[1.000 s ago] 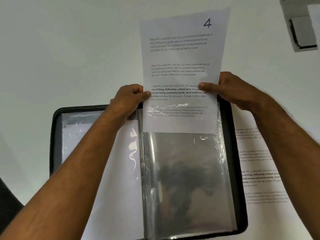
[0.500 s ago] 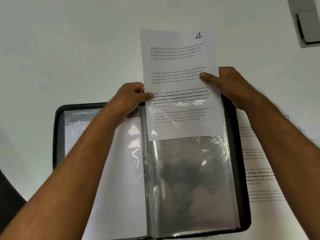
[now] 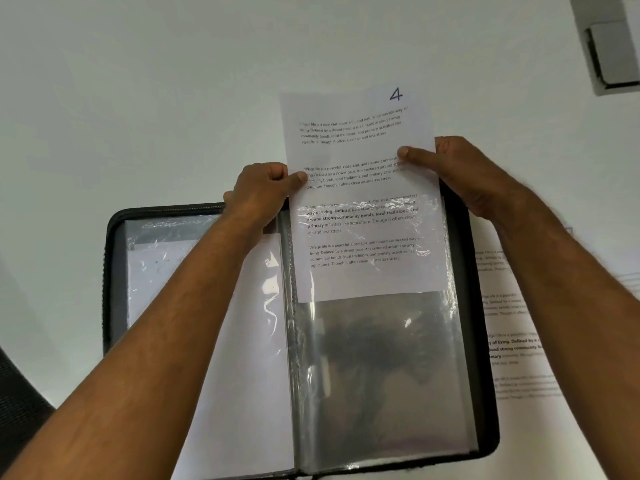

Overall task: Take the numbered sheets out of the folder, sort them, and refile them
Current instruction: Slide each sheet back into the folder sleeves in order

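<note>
A black zip folder (image 3: 112, 271) lies open on the white table, with clear plastic sleeves inside. The sheet numbered 4 (image 3: 356, 147) stands partly inside the right-hand sleeve (image 3: 381, 368); its lower half is under the plastic and its upper half sticks out past the folder's far edge. My left hand (image 3: 259, 192) pinches the sheet's left edge at the sleeve mouth. My right hand (image 3: 453, 168) pinches the sheet's right edge, thumb on the printed side. The left-hand sleeve (image 3: 249, 358) holds a white sheet, partly hidden by my left forearm.
Another printed sheet (image 3: 512, 323) lies on the table to the right of the folder, under my right forearm. A grey and white box-like object (image 3: 609, 46) sits at the far right corner. A dark chair part (image 3: 17, 403) shows at the lower left.
The sheet numbered 4 has slid further down into the right-hand sleeve, and both hands have moved down with it. The sheet is tilted slightly.
</note>
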`<state>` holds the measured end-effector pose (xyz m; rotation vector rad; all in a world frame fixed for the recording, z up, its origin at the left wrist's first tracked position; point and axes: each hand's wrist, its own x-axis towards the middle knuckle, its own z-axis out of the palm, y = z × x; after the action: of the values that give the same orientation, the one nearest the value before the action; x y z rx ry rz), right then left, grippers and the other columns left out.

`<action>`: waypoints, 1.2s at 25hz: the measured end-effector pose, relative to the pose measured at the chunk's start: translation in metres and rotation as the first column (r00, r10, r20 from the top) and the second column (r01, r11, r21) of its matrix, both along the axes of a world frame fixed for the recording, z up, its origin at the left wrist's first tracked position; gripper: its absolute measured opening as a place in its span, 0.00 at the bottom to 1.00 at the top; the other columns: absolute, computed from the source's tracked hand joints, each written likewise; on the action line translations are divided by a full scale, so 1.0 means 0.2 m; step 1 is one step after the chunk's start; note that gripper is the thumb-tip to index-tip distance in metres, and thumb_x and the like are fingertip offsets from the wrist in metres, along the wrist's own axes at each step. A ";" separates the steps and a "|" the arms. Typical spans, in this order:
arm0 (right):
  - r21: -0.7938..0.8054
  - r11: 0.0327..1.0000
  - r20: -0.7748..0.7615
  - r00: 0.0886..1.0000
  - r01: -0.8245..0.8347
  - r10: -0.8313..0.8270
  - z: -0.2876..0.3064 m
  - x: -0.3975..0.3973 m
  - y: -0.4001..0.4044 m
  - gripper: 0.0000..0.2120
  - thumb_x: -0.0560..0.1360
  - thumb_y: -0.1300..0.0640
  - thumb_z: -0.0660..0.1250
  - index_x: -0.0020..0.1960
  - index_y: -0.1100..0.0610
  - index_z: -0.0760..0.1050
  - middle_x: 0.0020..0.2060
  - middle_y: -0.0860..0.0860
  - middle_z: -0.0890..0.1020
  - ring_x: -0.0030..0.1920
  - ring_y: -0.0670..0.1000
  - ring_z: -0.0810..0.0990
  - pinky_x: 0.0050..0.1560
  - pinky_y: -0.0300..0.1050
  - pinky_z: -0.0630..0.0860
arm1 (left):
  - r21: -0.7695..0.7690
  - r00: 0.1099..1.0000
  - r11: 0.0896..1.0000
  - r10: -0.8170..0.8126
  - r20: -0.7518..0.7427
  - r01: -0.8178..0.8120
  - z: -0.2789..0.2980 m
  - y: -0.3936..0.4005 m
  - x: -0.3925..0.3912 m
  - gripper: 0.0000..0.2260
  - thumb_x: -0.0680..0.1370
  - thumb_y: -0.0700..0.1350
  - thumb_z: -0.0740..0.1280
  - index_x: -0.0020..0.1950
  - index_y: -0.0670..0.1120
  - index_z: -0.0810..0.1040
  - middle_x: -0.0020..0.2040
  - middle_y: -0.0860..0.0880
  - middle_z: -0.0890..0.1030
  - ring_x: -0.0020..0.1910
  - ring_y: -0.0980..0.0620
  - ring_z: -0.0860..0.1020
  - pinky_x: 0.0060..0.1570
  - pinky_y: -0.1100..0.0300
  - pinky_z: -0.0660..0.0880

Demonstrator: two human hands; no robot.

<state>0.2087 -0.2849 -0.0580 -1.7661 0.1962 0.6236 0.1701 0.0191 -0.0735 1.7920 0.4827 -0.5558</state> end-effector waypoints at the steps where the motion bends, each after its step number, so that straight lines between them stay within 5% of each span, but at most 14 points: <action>1: 0.010 0.999 0.023 0.998 0.052 -0.053 0.00 -0.01 0.01 0.15 0.78 0.48 0.74 0.58 0.56 0.84 0.53 0.49 0.88 0.55 0.52 0.87 0.66 0.57 0.79 | -0.001 0.999 1.000 -0.016 -0.033 0.016 0.03 -0.01 -0.01 0.29 0.64 0.68 0.74 0.50 0.45 0.85 0.49 0.48 0.88 0.54 0.39 0.85 0.61 0.36 0.79; 6: -0.042 0.999 0.072 0.997 0.026 -0.023 -0.01 -0.05 0.04 0.10 0.80 0.51 0.72 0.58 0.54 0.84 0.50 0.47 0.89 0.51 0.49 0.88 0.58 0.50 0.83 | -0.037 0.998 0.999 -0.013 -0.058 0.011 0.07 -0.02 -0.01 0.12 0.79 0.52 0.74 0.53 0.45 0.85 0.49 0.48 0.88 0.50 0.46 0.86 0.59 0.45 0.81; 10: -0.075 0.993 0.060 0.993 -0.093 0.098 0.02 -0.06 0.01 0.07 0.80 0.51 0.72 0.56 0.51 0.84 0.49 0.44 0.89 0.50 0.47 0.88 0.50 0.39 0.83 | -0.021 0.999 0.999 0.032 0.003 -0.032 0.06 -0.03 0.00 0.10 0.81 0.53 0.71 0.46 0.48 0.82 0.51 0.50 0.88 0.55 0.46 0.86 0.62 0.47 0.80; 13: -0.052 0.994 0.040 0.995 -0.094 0.096 0.02 -0.05 0.00 0.09 0.80 0.51 0.72 0.57 0.52 0.84 0.51 0.47 0.89 0.53 0.50 0.88 0.56 0.46 0.83 | 0.032 1.000 0.999 0.016 0.007 -0.017 0.03 -0.02 0.00 0.19 0.73 0.61 0.73 0.48 0.46 0.84 0.50 0.51 0.88 0.55 0.45 0.85 0.63 0.43 0.79; 16: -0.072 0.997 0.048 0.999 -0.012 0.015 0.00 -0.06 0.02 0.15 0.77 0.44 0.74 0.55 0.55 0.85 0.49 0.51 0.89 0.51 0.56 0.88 0.56 0.56 0.82 | 0.022 0.999 1.000 -0.006 -0.047 0.007 0.03 -0.01 -0.01 0.24 0.70 0.60 0.75 0.53 0.41 0.82 0.49 0.47 0.88 0.46 0.42 0.85 0.47 0.50 0.83; 18: -0.082 0.997 0.068 0.998 0.009 -0.003 0.00 -0.06 0.03 0.13 0.78 0.45 0.73 0.52 0.54 0.84 0.44 0.48 0.89 0.45 0.49 0.88 0.49 0.48 0.82 | 0.000 0.997 1.000 -0.028 -0.075 0.028 0.02 0.00 0.00 0.20 0.75 0.55 0.76 0.54 0.39 0.82 0.48 0.42 0.86 0.39 0.46 0.80 0.36 0.59 0.76; 21: -0.105 0.994 0.073 0.997 -0.007 0.015 -0.01 -0.06 0.02 0.16 0.77 0.46 0.75 0.56 0.57 0.84 0.48 0.50 0.89 0.49 0.53 0.88 0.56 0.54 0.84 | -0.025 0.997 0.999 -0.030 -0.067 0.028 0.02 0.00 0.00 0.18 0.76 0.53 0.76 0.55 0.40 0.83 0.54 0.39 0.86 0.44 0.47 0.81 0.45 0.54 0.76; 23: -0.109 0.993 0.055 0.997 -0.049 0.055 -0.01 -0.05 0.00 0.18 0.75 0.44 0.76 0.56 0.57 0.84 0.49 0.51 0.89 0.51 0.55 0.88 0.61 0.58 0.82 | -0.013 0.999 1.000 -0.003 -0.033 0.003 0.03 -0.01 0.00 0.20 0.74 0.57 0.76 0.53 0.42 0.83 0.51 0.46 0.88 0.46 0.46 0.84 0.52 0.53 0.79; 26: -0.117 0.984 0.019 0.990 -0.134 0.137 0.01 -0.05 -0.02 0.15 0.76 0.45 0.75 0.55 0.54 0.85 0.48 0.50 0.89 0.50 0.55 0.88 0.60 0.57 0.82 | 0.080 0.999 0.996 0.025 0.045 -0.028 0.00 -0.03 0.00 0.26 0.65 0.67 0.74 0.47 0.45 0.82 0.47 0.50 0.88 0.49 0.44 0.86 0.67 0.40 0.73; 30: -0.086 0.995 0.045 0.998 -0.048 0.052 0.00 -0.06 0.00 0.19 0.76 0.43 0.75 0.53 0.59 0.84 0.47 0.50 0.88 0.46 0.53 0.86 0.52 0.49 0.79 | 0.179 0.999 0.983 0.044 0.026 -0.048 0.00 -0.07 -0.01 0.13 0.71 0.61 0.75 0.33 0.54 0.80 0.37 0.49 0.84 0.46 0.43 0.82 0.64 0.41 0.76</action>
<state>0.1973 -0.2848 -0.0571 -1.8708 0.1485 0.6162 0.1684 0.0054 -0.0736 1.9517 0.5728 -0.4725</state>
